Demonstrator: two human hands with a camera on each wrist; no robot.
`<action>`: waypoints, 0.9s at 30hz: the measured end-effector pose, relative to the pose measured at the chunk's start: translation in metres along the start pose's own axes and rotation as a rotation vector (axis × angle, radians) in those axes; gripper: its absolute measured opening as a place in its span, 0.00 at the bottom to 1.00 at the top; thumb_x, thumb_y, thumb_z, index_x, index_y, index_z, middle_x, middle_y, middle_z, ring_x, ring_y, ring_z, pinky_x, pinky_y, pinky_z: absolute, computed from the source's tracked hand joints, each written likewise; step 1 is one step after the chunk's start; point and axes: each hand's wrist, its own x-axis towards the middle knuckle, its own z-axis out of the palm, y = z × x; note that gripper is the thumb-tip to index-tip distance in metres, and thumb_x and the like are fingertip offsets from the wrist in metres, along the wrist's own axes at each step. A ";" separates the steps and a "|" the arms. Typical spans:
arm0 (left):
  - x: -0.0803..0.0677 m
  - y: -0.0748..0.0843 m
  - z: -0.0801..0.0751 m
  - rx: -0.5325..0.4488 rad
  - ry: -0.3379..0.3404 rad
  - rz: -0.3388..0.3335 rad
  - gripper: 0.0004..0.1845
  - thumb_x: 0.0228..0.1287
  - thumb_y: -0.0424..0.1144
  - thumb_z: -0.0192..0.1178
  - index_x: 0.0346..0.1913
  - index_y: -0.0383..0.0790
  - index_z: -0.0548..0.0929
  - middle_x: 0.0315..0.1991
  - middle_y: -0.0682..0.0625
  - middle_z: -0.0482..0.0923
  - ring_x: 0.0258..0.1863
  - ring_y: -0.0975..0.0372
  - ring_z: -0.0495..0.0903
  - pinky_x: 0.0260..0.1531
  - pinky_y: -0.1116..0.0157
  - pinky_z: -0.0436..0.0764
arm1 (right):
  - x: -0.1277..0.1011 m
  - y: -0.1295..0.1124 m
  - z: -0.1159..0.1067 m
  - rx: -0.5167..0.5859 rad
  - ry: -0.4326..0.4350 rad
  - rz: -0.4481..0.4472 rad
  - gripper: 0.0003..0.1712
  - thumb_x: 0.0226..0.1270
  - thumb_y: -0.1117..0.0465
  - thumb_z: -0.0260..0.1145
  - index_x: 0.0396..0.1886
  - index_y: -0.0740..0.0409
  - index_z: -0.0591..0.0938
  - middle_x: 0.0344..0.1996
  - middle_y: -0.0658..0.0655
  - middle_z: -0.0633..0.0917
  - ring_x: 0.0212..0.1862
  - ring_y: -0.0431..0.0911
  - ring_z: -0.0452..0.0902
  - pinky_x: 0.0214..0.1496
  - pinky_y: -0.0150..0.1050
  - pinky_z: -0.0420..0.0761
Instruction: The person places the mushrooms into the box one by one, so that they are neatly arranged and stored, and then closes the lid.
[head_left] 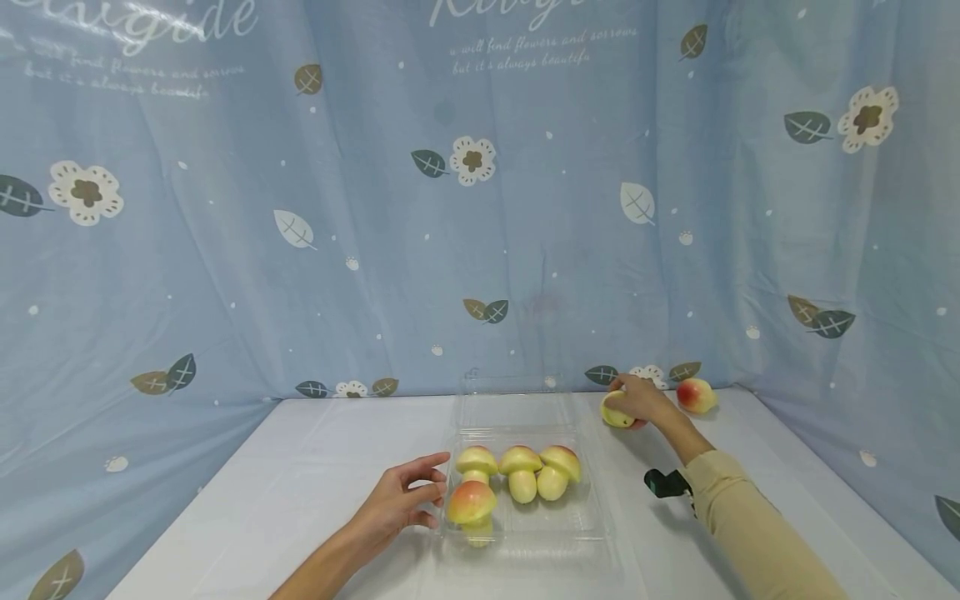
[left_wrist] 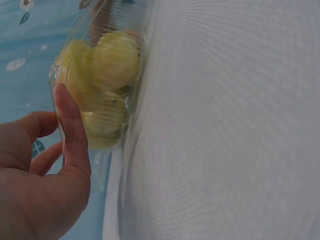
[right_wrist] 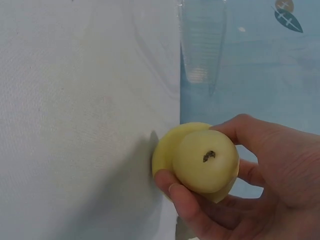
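Note:
A clear plastic clamshell container (head_left: 525, 533) stands on the table with its lid (head_left: 517, 408) folded open toward the back. Inside lie several toy mushrooms (head_left: 522, 487) with yellow stems and red-yellow caps. At the container's left side, my left hand (head_left: 405, 493) holds the rim lightly, the thumb overlapping the wall in the left wrist view and the other fingers at the edge. Beyond the container to the right, my right hand (head_left: 637, 398) grips another toy mushroom (right_wrist: 207, 160) round its cap, with its stem end facing the right wrist camera.
One more red-and-yellow piece (head_left: 697, 396) lies at the back right of the table, beside the right hand. A dark object (head_left: 666, 483) shows at the right forearm. Behind the white table (head_left: 315, 450) hangs a blue patterned curtain (head_left: 375, 208).

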 end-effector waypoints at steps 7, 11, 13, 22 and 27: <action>0.000 0.000 0.000 -0.002 0.002 -0.004 0.35 0.66 0.37 0.63 0.73 0.34 0.63 0.47 0.49 0.73 0.35 0.64 0.78 0.27 0.68 0.84 | -0.004 -0.002 -0.004 0.009 -0.012 -0.039 0.23 0.67 0.54 0.62 0.55 0.65 0.76 0.37 0.65 0.80 0.29 0.48 0.79 0.26 0.40 0.85; 0.000 0.001 0.000 0.001 0.005 -0.005 0.35 0.66 0.37 0.63 0.73 0.34 0.64 0.47 0.49 0.73 0.35 0.64 0.78 0.27 0.68 0.84 | -0.008 -0.004 -0.008 0.007 -0.004 -0.081 0.24 0.66 0.55 0.61 0.55 0.67 0.77 0.38 0.66 0.81 0.29 0.48 0.79 0.25 0.40 0.85; 0.000 0.001 0.001 0.001 0.005 -0.003 0.35 0.66 0.37 0.63 0.73 0.34 0.64 0.47 0.49 0.73 0.35 0.64 0.78 0.27 0.69 0.84 | -0.010 -0.004 -0.011 0.011 0.006 -0.092 0.24 0.66 0.55 0.62 0.55 0.67 0.78 0.38 0.66 0.80 0.29 0.48 0.79 0.26 0.42 0.86; 0.000 0.001 0.000 0.002 0.002 -0.003 0.34 0.66 0.36 0.63 0.73 0.34 0.64 0.46 0.49 0.73 0.35 0.64 0.78 0.27 0.69 0.84 | -0.015 -0.003 -0.015 0.050 0.012 -0.088 0.24 0.67 0.54 0.65 0.56 0.65 0.75 0.44 0.68 0.80 0.34 0.50 0.79 0.30 0.46 0.87; 0.000 0.000 0.000 0.005 0.002 -0.002 0.34 0.67 0.36 0.62 0.73 0.34 0.64 0.46 0.50 0.73 0.35 0.64 0.77 0.27 0.69 0.84 | -0.022 -0.003 -0.016 0.064 0.022 -0.105 0.25 0.68 0.53 0.65 0.57 0.64 0.74 0.45 0.70 0.80 0.34 0.50 0.80 0.29 0.45 0.86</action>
